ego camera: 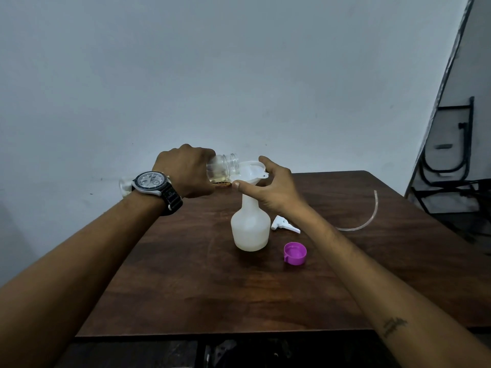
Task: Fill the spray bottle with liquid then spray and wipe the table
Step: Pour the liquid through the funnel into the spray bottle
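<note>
Left hand [186,173] grips jar [224,167] tilted over funnel [250,171]; right hand [273,191] pinches its rim.

A plain pale grey wall [186,75] fills the background, with a few small dark specks low down. At the far right a dark slanted strip [449,67] edges it; beyond, black metal folding chairs [463,126] lean folded against a lighter wall. A small pale object [124,185] at left is too hidden to identify
</note>
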{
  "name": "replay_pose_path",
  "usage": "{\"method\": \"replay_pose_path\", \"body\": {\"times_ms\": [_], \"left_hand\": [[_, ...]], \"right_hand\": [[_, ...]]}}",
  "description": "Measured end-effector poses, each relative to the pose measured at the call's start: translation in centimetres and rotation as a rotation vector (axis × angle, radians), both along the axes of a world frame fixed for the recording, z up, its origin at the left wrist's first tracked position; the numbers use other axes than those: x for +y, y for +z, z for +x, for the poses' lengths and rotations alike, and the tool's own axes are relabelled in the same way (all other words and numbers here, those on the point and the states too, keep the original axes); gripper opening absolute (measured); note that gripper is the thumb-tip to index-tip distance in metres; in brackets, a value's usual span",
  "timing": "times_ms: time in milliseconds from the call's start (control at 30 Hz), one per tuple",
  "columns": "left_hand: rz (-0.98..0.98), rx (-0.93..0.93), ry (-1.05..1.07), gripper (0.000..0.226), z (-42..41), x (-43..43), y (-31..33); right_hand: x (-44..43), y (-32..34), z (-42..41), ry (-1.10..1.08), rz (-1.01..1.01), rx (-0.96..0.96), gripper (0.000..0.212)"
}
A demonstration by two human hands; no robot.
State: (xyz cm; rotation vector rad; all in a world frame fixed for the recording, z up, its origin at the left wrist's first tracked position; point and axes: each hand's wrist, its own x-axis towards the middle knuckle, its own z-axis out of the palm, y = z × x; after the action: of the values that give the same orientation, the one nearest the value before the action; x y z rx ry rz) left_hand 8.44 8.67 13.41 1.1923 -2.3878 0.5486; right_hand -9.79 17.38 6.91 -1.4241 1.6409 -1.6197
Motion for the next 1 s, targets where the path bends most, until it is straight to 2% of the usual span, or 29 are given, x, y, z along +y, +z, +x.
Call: {"method": "replay_pose_path", "body": {"times_ms": [1000], "left_hand": [[0.02,-0.001,-0.002,0.023,-0.09,0.21,0.12]], "right_hand": [[0.08,-0.21,-0.13,0.011,-0.005,-0.02,0.113]]}}
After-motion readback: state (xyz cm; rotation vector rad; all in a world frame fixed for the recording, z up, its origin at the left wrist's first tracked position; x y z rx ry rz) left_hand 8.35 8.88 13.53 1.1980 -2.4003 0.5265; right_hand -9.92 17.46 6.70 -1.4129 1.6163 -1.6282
